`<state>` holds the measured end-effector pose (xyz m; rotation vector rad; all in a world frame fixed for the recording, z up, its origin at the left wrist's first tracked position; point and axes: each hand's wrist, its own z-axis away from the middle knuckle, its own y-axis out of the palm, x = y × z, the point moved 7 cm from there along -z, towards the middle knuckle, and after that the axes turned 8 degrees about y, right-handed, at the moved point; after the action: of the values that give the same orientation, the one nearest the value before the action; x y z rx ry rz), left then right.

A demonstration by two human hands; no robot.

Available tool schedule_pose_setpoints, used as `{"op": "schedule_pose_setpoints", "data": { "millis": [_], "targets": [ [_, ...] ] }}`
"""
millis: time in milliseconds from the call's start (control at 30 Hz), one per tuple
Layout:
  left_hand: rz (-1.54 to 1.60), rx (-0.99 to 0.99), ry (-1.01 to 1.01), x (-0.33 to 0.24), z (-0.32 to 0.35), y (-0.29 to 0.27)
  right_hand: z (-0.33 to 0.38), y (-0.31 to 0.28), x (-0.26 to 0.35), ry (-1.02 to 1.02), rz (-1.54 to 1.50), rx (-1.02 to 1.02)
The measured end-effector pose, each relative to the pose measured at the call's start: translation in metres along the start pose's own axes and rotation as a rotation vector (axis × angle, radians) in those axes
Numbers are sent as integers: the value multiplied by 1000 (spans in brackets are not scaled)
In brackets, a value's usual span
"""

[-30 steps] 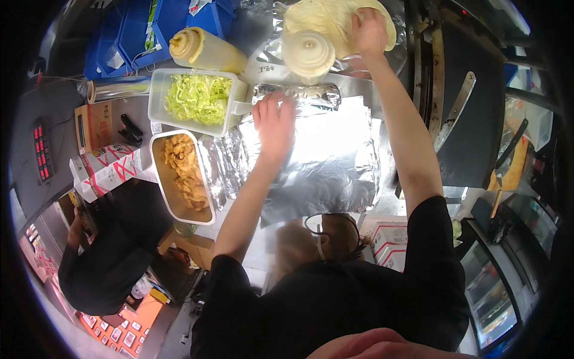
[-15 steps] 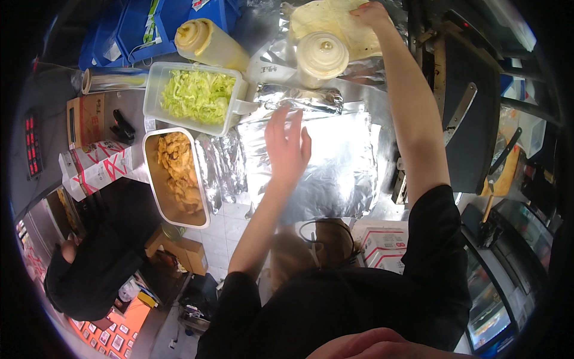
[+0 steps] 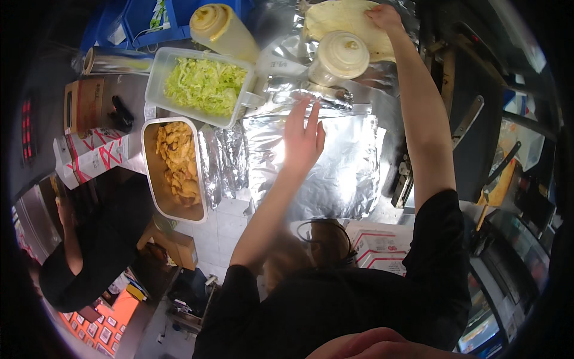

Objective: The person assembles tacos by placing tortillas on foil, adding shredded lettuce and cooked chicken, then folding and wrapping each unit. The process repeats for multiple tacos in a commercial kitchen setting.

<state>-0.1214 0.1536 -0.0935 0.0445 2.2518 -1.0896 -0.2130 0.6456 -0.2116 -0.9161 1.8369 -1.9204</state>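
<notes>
From my feed, the left hand (image 3: 302, 139) is flat and spread wide over the foil (image 3: 341, 173), holding nothing. The right hand (image 3: 382, 17) looks to be pinching the tortilla (image 3: 338, 18) up top, behind 2 bottles (image 3: 339, 57).

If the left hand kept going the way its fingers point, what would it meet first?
Probably the foil-wrapped roll just beyond the left hand's fingertips, lying at the far edge of the foil sheet. The sauce bottle stands behind it; depth is unclear.
</notes>
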Motion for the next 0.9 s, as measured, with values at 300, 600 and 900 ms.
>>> {"op": "schedule_pose_setpoints", "data": {
  "millis": [300,600,900],
  "targets": [
    [65,40,-173,-14,28,-38,5,-43,-15,7,-198,-224],
    [360,22,-422,-21,43,-38,57,-222,12,-122,-425,-524],
    [2051,-128,-958,-96,-5,14,380,-326,111,-199,-184,-595]
  ]
}}
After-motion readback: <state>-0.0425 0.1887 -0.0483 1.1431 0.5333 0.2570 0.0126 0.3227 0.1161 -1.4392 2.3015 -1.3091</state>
